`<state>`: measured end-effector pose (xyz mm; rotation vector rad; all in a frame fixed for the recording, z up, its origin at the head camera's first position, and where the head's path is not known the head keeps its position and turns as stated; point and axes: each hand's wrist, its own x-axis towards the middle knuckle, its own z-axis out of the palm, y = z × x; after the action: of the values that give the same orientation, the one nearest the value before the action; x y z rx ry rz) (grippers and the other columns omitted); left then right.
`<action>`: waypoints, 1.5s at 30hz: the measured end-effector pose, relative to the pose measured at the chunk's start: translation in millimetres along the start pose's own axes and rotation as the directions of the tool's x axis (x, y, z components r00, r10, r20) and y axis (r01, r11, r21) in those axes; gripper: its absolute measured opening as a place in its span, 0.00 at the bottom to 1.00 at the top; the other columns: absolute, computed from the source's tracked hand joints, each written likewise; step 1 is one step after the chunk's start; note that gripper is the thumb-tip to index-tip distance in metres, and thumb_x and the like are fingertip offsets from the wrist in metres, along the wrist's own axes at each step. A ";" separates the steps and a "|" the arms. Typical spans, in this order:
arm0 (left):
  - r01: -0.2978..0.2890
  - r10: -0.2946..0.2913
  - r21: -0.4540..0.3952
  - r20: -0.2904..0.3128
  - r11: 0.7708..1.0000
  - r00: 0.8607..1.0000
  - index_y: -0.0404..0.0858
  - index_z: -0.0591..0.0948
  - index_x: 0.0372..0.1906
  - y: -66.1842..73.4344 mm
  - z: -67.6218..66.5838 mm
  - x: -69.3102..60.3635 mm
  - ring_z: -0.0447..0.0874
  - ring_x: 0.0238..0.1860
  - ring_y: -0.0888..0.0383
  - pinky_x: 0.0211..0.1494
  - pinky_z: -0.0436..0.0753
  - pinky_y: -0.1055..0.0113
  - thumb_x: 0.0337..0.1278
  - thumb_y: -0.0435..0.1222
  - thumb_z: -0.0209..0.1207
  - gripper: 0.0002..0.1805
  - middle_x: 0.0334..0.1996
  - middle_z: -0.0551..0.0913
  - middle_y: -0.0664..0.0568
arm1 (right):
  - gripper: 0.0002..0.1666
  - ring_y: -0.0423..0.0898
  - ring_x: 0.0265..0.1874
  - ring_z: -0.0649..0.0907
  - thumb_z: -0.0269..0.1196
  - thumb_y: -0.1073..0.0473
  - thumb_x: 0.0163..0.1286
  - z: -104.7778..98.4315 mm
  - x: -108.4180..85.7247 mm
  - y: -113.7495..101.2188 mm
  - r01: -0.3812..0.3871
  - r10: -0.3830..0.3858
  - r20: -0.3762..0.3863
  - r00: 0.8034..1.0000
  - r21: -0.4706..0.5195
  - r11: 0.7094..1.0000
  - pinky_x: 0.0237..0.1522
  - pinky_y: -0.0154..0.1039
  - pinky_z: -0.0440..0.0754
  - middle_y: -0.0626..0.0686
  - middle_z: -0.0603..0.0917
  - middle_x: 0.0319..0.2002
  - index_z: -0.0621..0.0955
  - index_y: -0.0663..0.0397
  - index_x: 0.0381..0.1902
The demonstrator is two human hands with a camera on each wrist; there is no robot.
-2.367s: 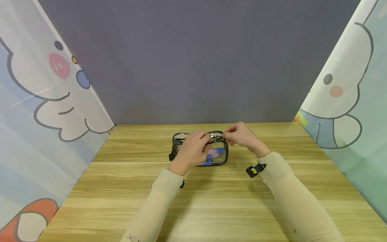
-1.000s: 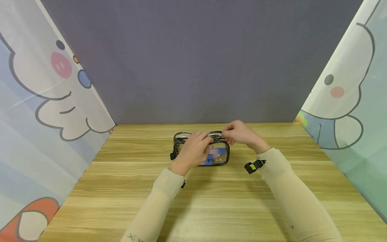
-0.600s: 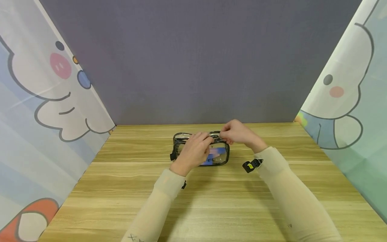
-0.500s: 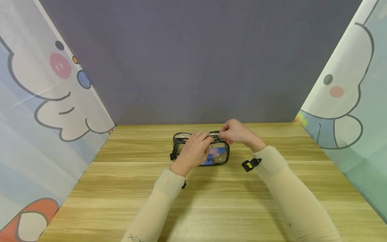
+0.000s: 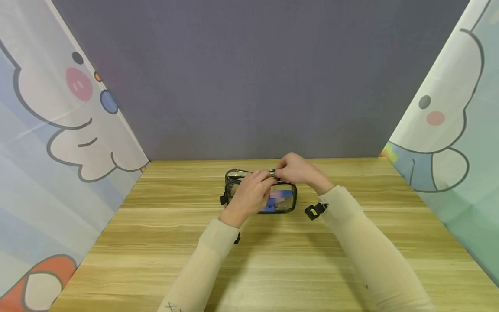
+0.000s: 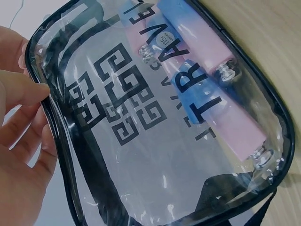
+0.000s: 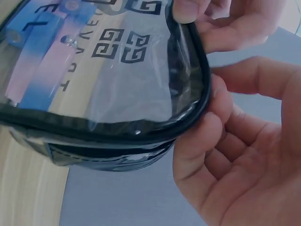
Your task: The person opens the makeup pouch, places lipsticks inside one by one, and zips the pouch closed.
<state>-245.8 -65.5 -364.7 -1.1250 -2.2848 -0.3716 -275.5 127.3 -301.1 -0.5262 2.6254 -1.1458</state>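
Note:
A clear plastic zip pouch (image 5: 286,201) with black piping stands on the table, marked TRAVEL and with a square maze-like logo. Through its wall show several pink-and-blue tubes (image 6: 230,120) with clear, faceted ends. My left hand (image 5: 249,193) grips the pouch's top edge near the middle; in the left wrist view its thumb (image 6: 23,89) presses on the black piping. Close beside it, my right hand (image 5: 298,170) pinches at the zipper along the top. The zipper pull itself is hidden by the fingers. Part of the pouch's left half lies behind my left hand.
The wood-grain table (image 5: 273,268) runs around the pouch. A grey panel (image 5: 253,86) rises behind its far edge. Cartoon-printed curtains (image 5: 35,173) flank both sides. A black strap tab (image 5: 223,199) sticks out at the pouch's left side.
My right hand has slid left along the pouch's top edge, from its right corner to beside my left hand. The left hand and pouch have stayed nearly in place.

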 end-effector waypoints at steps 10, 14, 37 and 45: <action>-0.006 0.006 0.027 0.009 1.000 1.000 0.37 0.86 0.46 0.3 2.1 0.3 0.78 0.40 0.54 0.45 0.79 0.62 0.61 0.24 0.65 0.11 0.39 0.81 0.50 | 0.14 0.41 0.14 0.69 0.60 0.60 0.69 -3.9 -6.6 16.0 -0.061 0.060 -0.081 0.995 -0.010 0.998 0.19 0.36 0.65 0.49 0.76 0.16 0.82 0.58 0.23; -0.004 0.003 0.035 0.020 0.999 1.000 0.37 0.86 0.47 1.4 1.3 0.3 0.78 0.41 0.53 0.45 0.79 0.61 0.60 0.24 0.65 0.11 0.39 0.81 0.50 | 0.14 0.41 0.14 0.68 0.63 0.57 0.69 -2.8 -8.3 22.5 -0.069 0.065 -0.111 0.992 -0.031 0.997 0.19 0.36 0.65 0.48 0.75 0.16 0.83 0.57 0.25; 0.030 -0.029 0.017 -0.026 0.999 0.999 0.37 0.86 0.45 -1.7 2.9 -1.4 0.79 0.40 0.54 0.46 0.80 0.60 0.61 0.26 0.65 0.09 0.40 0.82 0.50 | 0.06 0.46 0.33 0.80 0.66 0.68 0.65 29.4 -40.6 43.0 0.284 -0.319 -0.354 0.879 -0.149 0.947 0.37 0.42 0.81 0.53 0.82 0.35 0.85 0.63 0.39; 0.038 -0.038 0.003 -0.030 0.999 0.999 0.37 0.87 0.44 -2.6 4.6 0.3 0.80 0.39 0.54 0.43 0.80 0.61 0.61 0.27 0.64 0.08 0.39 0.83 0.51 | 0.07 0.48 0.34 0.80 0.67 0.69 0.64 41.0 -42.6 53.1 0.258 -0.315 -0.441 0.841 -0.186 0.948 0.37 0.44 0.82 0.54 0.81 0.36 0.84 0.63 0.40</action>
<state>-249.7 -64.7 -368.3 -1.0685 -2.2823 -0.3965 -234.9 151.2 -365.1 -0.7766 3.1252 -1.3501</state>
